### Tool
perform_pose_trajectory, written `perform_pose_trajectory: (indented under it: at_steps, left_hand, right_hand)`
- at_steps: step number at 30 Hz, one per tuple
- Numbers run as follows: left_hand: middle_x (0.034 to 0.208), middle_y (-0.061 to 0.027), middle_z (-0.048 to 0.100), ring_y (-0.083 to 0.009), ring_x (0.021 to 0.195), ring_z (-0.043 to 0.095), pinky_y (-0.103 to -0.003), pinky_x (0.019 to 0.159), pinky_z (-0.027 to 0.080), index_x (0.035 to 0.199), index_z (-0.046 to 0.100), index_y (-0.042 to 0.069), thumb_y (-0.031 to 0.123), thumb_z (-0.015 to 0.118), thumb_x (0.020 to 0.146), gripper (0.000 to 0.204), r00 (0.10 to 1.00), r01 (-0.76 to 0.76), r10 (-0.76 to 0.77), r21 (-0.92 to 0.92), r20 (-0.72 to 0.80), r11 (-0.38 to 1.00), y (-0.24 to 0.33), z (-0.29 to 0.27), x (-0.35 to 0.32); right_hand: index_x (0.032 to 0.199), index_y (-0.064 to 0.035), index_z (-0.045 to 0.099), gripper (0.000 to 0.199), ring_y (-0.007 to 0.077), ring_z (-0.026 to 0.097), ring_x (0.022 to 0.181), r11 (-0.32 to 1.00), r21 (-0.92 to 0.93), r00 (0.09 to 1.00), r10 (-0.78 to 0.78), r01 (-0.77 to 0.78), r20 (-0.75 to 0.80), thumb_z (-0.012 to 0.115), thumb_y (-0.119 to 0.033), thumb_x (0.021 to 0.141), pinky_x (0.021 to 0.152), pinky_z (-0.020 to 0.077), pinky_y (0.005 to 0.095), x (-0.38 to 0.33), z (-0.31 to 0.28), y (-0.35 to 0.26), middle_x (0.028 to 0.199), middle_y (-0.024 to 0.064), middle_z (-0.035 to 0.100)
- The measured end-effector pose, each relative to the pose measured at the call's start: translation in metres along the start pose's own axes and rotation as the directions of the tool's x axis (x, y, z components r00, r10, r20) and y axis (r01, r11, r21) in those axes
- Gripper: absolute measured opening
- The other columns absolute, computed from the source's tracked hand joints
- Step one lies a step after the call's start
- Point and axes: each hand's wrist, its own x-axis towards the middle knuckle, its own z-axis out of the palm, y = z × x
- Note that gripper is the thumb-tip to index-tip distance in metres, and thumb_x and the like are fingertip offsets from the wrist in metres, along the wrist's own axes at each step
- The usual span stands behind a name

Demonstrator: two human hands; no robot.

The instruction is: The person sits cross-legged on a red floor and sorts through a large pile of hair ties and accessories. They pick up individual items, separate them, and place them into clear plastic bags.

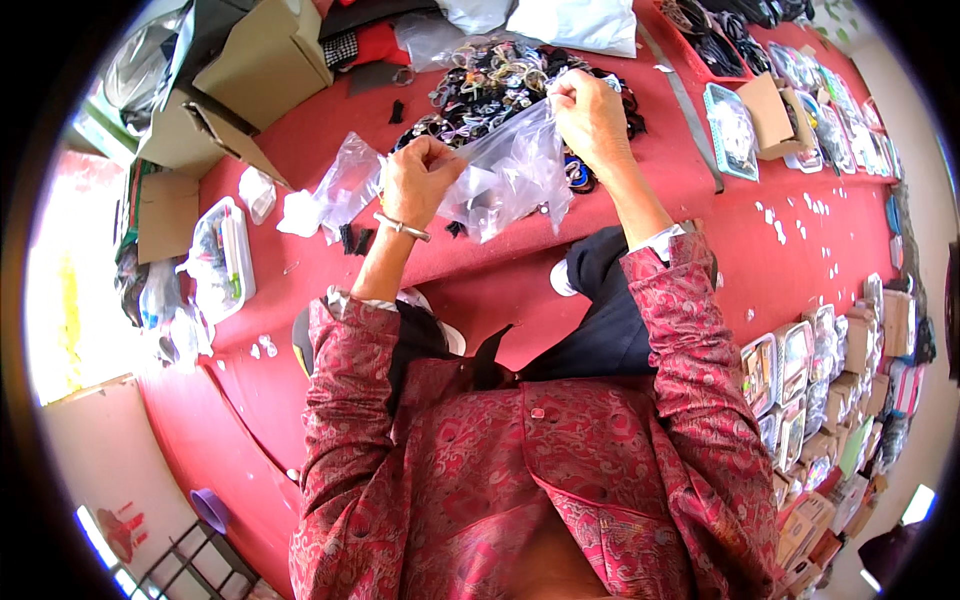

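Observation:
A clear plastic bag [510,170] is stretched between my two hands above a red floor covering [300,150]. My left hand [420,180], with a metal bangle at the wrist, pinches the bag's left edge. My right hand [590,115] grips its upper right corner. Behind the bag lies a heap of small black and silver hair accessories [480,85]. My sleeves are red patterned fabric, and my dark-clothed knees show below the hands.
Cardboard boxes [250,70] stand at the upper left. A clear plastic container [222,262] and crumpled bags [345,180] lie to the left. Packaged goods in rows [810,400] line the right side. A tray of items [732,130] sits at the upper right.

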Motion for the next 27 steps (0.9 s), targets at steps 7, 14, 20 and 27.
perform_pose_trajectory:
  at_steps: [7, 14, 20, 27]
  left_hand:
    - [0.069, -0.0052, 0.058, -0.0084, 0.058, 0.052, -0.020, 0.051, 0.041, 0.080, 0.054, 0.000, 0.008, 0.060, 0.080, 0.010, 0.948, 0.317, -0.256, -0.521, 0.188, 0.793, 0.001, 0.005, -0.002]
    - [0.082, -0.0098, 0.059, -0.0163, 0.073, 0.059, -0.026, 0.064, 0.049, 0.091, 0.049, 0.002, 0.004, 0.055, 0.083, 0.010, 0.907, 0.420, -0.163, -0.848, 0.388, 0.323, -0.007, -0.002, -0.003]
    - [0.075, -0.0041, 0.053, -0.0110, 0.056, 0.049, -0.022, 0.050, 0.044, 0.099, 0.050, 0.004, -0.004, 0.042, 0.079, 0.023, 0.890, 0.435, -0.297, -0.843, 0.347, 0.318, -0.034, -0.031, 0.007]
    - [0.061, -0.0016, 0.051, -0.0105, 0.046, 0.042, -0.021, 0.041, 0.034, 0.086, 0.059, 0.007, 0.015, 0.047, 0.085, 0.014, 0.838, 0.408, -0.466, -0.893, 0.285, 0.189, -0.059, -0.068, 0.029]
  right_hand:
    - [0.104, -0.0029, 0.048, 0.044, 0.0333, 0.055, 0.091, 0.997, -0.009, 0.997, 0.072, -0.072, -0.038, 0.062, -0.033, 0.075, 0.076, 0.0453, 0.0426, -0.007, 0.009, 0.001, 0.098, 0.0173, 0.056]
    - [0.136, -0.0047, 0.013, 0.101, 0.0422, 0.048, 0.104, 0.992, -0.105, 0.946, 0.096, -0.066, 0.310, 0.075, -0.031, 0.061, 0.088, 0.0418, 0.0432, -0.039, 0.042, -0.012, 0.118, 0.0297, 0.039]
    - [0.109, -0.0019, 0.049, 0.038, 0.0378, 0.060, 0.083, 0.977, -0.194, 0.952, 0.141, -0.090, 0.272, 0.051, -0.008, 0.071, 0.071, 0.0465, 0.0471, -0.019, 0.049, 0.017, 0.083, 0.0233, 0.060]
    - [0.093, 0.0004, 0.061, 0.017, 0.0129, 0.060, 0.072, 0.641, 0.590, 0.800, 0.063, -0.491, 0.597, 0.051, -0.005, 0.080, 0.061, 0.0483, 0.0237, 0.003, 0.038, 0.022, 0.082, 0.0065, 0.063]
